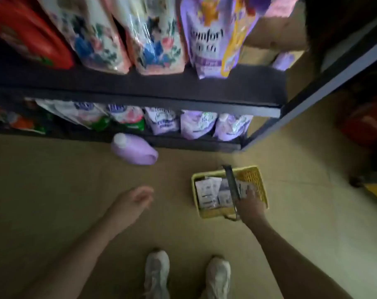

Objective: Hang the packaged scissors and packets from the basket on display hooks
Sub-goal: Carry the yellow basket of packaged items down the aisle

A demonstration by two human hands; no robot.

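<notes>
Yellow plastic forms the basket [253,175], which stands on the tan floor [53,180] just right of centre in the head view. A dark handle [231,182] crosses its top. White and pale-purple packets [207,190] lie flat inside; their print is too blurred to read.

Right hand [251,207]: reaches into the near right part of the basket, fingers down among the packets. Whether its grip is clamped on one cannot be told.

Left hand [135,199]: hovers over bare floor, well apart from the basket, fingers loosely spread, holding nothing.

Dark shelving [140,98] carries rows of refill pouches. One purple pouch [207,37] on the upper shelf reads "Comfort". A purple bottle [133,148] with a white cap lies on its side on the floor near the lowest shelf. Two white shoes [157,275] show at the bottom edge.
</notes>
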